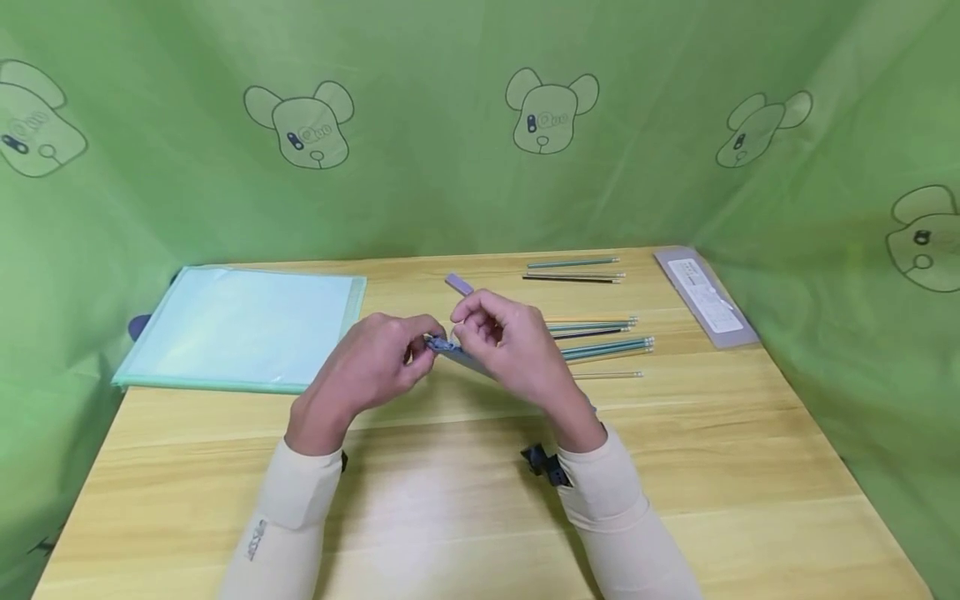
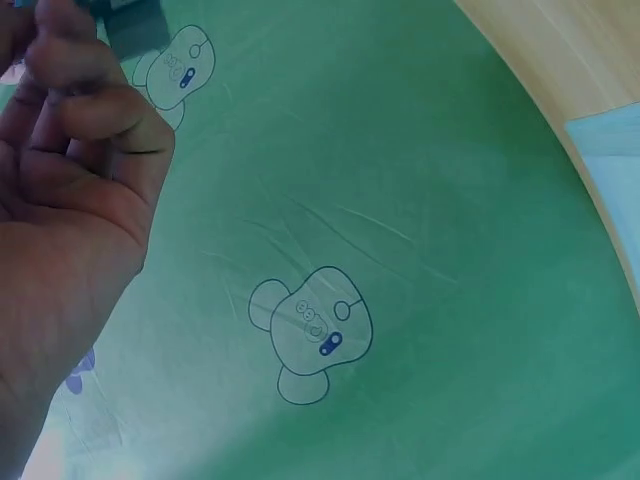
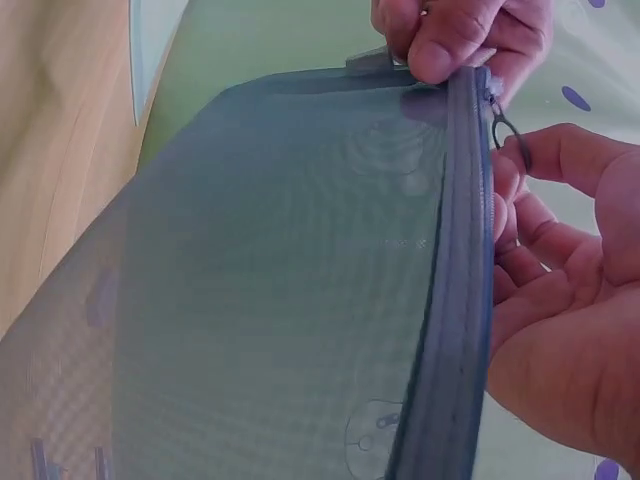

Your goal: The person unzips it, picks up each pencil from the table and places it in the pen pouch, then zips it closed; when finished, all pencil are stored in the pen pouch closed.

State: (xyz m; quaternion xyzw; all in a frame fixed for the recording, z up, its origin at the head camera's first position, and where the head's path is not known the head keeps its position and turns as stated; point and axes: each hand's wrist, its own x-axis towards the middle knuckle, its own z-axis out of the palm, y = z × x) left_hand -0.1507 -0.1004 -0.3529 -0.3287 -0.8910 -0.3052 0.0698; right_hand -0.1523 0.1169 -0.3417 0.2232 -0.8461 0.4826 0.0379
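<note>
A blue-grey, see-through mesh zip pouch point(image 3: 280, 250) hangs between both hands, its zipper point(image 3: 450, 270) along the upper edge. In the head view the pouch point(image 1: 468, 358) shows nearly edge-on above the table. My left hand point(image 1: 375, 358) pinches its corner at the zipper's end, beside a small fabric tab point(image 3: 370, 62). Thumb and forefinger of my right hand point(image 1: 521, 350) pinch the ring-shaped zipper pull point(image 3: 525, 150) close to that same corner. In the left wrist view, the left hand's point(image 2: 80, 190) fingertips reach the frame's top edge.
Several pencils point(image 1: 600, 348) lie in loose groups behind the right hand, with more pencils point(image 1: 573, 263) farther back. A purple packet with a white label point(image 1: 705, 296) is at the far right. A light-blue zip folder point(image 1: 240, 325) lies left. A small purple bar point(image 1: 459, 284) lies beyond the hands.
</note>
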